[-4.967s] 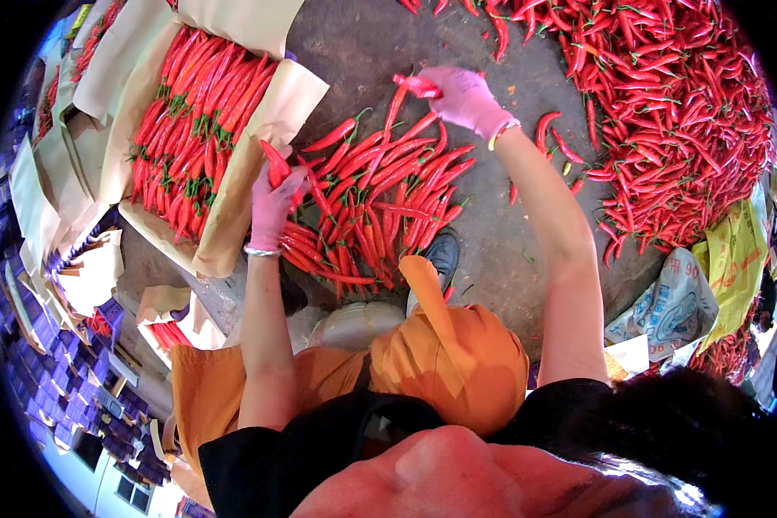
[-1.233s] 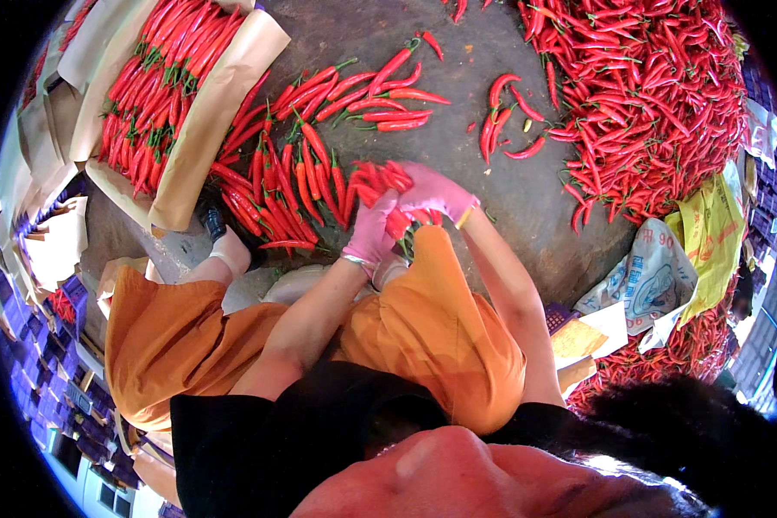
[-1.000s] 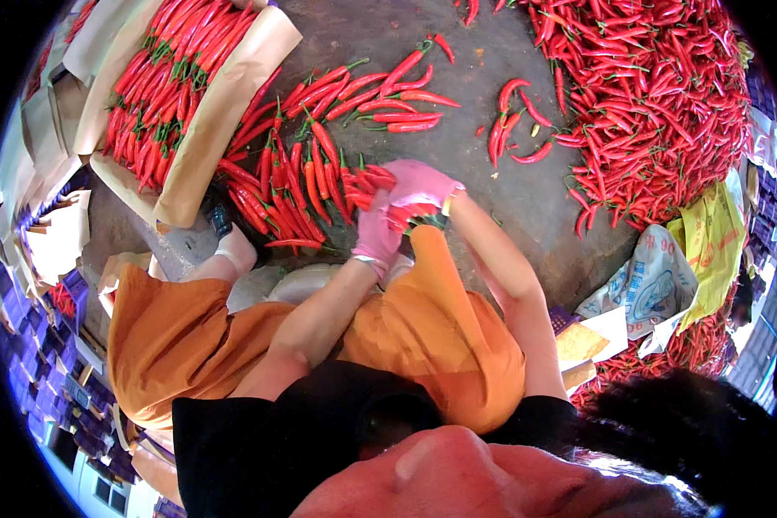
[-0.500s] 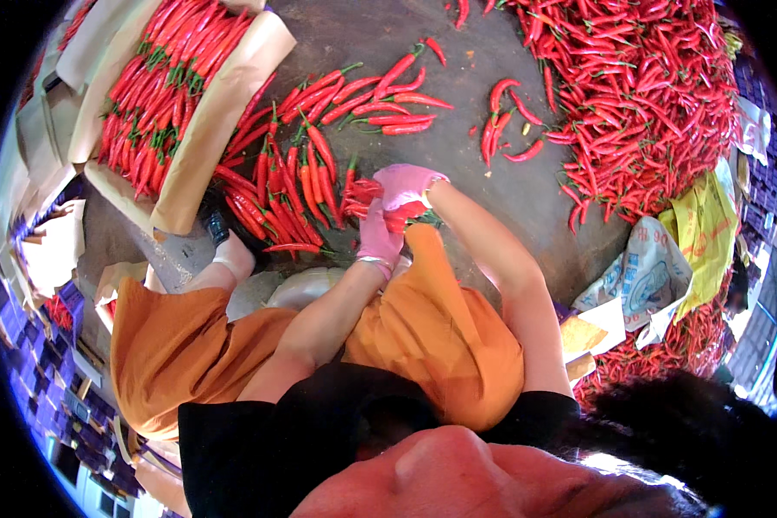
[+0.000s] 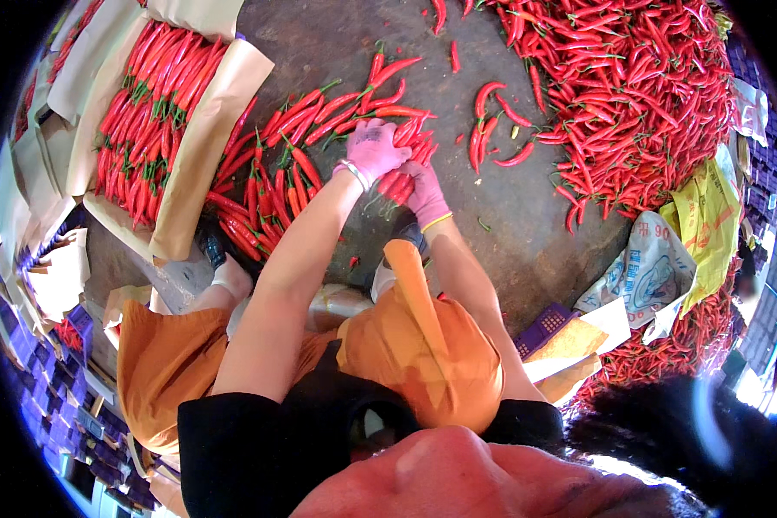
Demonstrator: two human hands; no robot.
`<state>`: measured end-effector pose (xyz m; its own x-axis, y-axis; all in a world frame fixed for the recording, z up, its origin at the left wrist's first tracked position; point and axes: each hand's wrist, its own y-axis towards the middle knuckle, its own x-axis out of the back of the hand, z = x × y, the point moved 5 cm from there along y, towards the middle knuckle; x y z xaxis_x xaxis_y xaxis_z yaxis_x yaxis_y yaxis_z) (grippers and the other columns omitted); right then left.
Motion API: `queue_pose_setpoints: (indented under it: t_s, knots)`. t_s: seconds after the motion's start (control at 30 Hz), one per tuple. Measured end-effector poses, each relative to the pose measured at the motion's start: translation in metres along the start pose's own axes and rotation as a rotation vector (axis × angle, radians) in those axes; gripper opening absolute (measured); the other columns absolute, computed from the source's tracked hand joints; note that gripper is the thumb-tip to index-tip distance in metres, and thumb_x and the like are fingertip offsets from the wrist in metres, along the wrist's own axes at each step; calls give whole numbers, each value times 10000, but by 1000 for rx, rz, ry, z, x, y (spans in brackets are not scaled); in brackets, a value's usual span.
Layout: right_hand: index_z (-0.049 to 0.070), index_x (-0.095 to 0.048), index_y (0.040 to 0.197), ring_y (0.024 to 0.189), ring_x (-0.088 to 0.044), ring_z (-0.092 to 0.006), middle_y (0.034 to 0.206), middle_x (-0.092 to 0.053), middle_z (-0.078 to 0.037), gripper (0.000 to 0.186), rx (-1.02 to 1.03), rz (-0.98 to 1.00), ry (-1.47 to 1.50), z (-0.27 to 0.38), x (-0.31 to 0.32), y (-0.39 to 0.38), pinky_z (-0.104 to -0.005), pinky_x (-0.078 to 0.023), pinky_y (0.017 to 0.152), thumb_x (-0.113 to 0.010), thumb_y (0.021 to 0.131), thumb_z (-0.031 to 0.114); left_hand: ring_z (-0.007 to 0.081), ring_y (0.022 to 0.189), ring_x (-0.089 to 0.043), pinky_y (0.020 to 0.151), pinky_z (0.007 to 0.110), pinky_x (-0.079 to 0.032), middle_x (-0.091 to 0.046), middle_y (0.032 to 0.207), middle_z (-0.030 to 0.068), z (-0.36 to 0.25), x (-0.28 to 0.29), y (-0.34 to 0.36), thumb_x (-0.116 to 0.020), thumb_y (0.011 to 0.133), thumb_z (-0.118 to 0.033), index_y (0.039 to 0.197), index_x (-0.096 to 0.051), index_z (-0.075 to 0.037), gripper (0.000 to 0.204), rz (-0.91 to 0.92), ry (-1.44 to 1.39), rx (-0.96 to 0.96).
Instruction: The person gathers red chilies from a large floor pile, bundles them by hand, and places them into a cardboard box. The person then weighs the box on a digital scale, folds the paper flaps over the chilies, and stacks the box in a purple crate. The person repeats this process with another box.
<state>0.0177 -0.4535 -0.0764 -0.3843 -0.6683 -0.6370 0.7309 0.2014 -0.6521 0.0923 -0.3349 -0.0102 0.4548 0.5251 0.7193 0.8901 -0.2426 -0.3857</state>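
Observation:
In pink gloves, both my hands work on a bunch of long red chilli peppers (image 5: 394, 185) just above the floor. My right hand (image 5: 425, 192) is closed round the bunch from its right side, with the green stems hanging toward me. Close by on the far left, my left hand (image 5: 375, 148) has its fingers curled down on red chillies; its fingertips are partly hidden. Beside and beyond it, loose chillies (image 5: 298, 116) lie in a spread row, and more lie to the left of my left forearm.
At the left stands a paper-lined box (image 5: 186, 186) of chillies in neat rows. A large heap of chillies (image 5: 639, 95) fills the far right. Yellow and white sacks (image 5: 704, 211) lie beside it, near a purple perforated crate (image 5: 544, 328). A few stray chillies (image 5: 483, 129) dot the floor.
Both hands have moved forward, away from my knees. My left hand has gone from under the bunch to the loose chillies beyond; my right hand has come round to the bunch's right side.

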Motion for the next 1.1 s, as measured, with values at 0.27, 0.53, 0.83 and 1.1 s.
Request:
queue_pose_setpoints:
  t_s: [0.27, 0.53, 0.83, 1.1]
  knots:
    - [13, -531, 1270, 1020, -655, -309, 1127, -653, -129, 521, 52, 24, 200, 12, 2, -26, -443, -545, 926, -528, 750, -17, 407, 1325, -430, 1125, 437, -344, -445, 1420, 249, -18, -1, 4, -802, 738, -344, 1492, -326, -54, 938, 81, -380, -140]
    - [-2, -544, 1248, 1081, -640, -284, 1167, -647, -136, 504, 34, -30, 168, 41, -1, 14, -422, -526, 963, -560, 746, 36, 380, 1139, -596, 1000, 428, -449, -592, 1230, 268, -38, 18, 50, -707, 736, -550, 1282, -507, 2, 802, 162, 161, 61]
    - [-3, -550, 1223, 1041, -659, -319, 1143, -658, -158, 431, -38, 55, 90, 116, -81, 111, -453, -532, 943, -552, 793, 27, 193, 1019, -626, 903, 335, -510, -648, 1098, 156, 27, 39, 198, -824, 778, -230, 1321, -420, 87, 748, 239, -684, 89]
    - [-17, -524, 1319, 1088, -644, -244, 1204, -650, -118, 581, 200, 218, -221, 129, -93, -6, -384, -503, 976, -587, 742, -35, 182, 1172, -575, 1026, 353, -470, -552, 1348, 121, -41, 50, 27, -723, 839, -59, 1451, -352, -26, 717, 70, -1363, -103]
